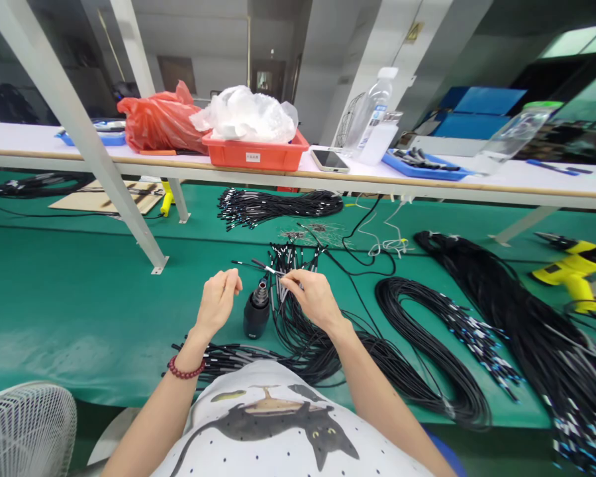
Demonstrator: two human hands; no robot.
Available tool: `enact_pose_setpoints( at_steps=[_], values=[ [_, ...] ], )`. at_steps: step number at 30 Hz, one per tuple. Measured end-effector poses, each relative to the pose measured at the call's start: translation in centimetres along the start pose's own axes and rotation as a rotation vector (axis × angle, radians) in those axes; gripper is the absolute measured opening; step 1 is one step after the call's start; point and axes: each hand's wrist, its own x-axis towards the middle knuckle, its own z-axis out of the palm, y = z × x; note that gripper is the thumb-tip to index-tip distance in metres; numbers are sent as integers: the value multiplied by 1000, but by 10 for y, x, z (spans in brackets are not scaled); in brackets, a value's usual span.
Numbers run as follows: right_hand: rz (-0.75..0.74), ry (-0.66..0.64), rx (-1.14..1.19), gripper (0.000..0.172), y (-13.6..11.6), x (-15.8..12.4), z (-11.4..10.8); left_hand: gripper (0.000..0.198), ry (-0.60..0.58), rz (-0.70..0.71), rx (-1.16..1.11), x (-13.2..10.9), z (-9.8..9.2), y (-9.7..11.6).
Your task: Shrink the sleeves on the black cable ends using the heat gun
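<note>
My right hand (314,299) pinches a thin black cable (259,264) near its end, where a white band shows. The cable's dark tips point left, above a black heat gun (256,311) that stands nozzle up between my hands. My left hand (219,297) is closed with its fingers curled, left of the nozzle; whatever may be inside it is hidden. Behind and below my right hand lies a bundle of black cables (298,324) with grey and white sleeved ends. More cable ends (228,358) lie in front of me, under my left wrist.
A coiled cable bundle (281,207) lies at the back, other bundles (427,291) to the right. A yellow heat gun (571,268) is at far right. The shelf (179,164) above carries a red bin (258,154), phone (330,160) and bottle (372,112). A fan (27,427) stands lower left.
</note>
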Motion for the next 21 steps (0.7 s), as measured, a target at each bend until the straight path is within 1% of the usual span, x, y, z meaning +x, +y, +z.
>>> enact_pose_setpoints(
  at_steps=[2, 4, 5, 6, 8, 9, 11, 13, 15, 17, 19, 21],
  values=[
    [109, 111, 77, 24, 16, 10, -2, 42, 41, -39, -58, -4, 0, -5],
    [268, 225, 145, 24, 40, 24, -4, 36, 74, -105, -83, -9, 0, -12],
    [334, 261, 153, 25, 55, 30, -4, 34, 81, -143, -81, -13, 1, -18],
    [381, 286, 152, 29, 70, 35, -3, 32, 81, -180, -73, -17, 2, -25],
    [470, 306, 150, 45, 98, 39, 3, 32, 53, -231, -55, -26, 7, -42],
    [509, 307, 148, 52, 110, 37, 9, 35, 44, -238, -53, -31, 10, -52],
    [571, 286, 153, 57, 126, 25, 26, 43, -17, -256, -83, -43, 20, -74],
    [612, 247, 174, 55, 133, 8, 48, 54, -83, -306, -93, -56, 34, -92],
    [628, 188, 212, 53, 134, -11, 71, 63, -100, -344, -119, -68, 50, -105],
    [630, 129, 256, 48, 131, -28, 90, 76, -122, -386, -154, -77, 66, -112],
    [610, 70, 307, 42, 128, -42, 103, 85, -135, -407, -189, -81, 81, -116],
    [576, 11, 362, 34, 124, -52, 112, 88, -137, -392, -224, -81, 96, -118]
  ],
)
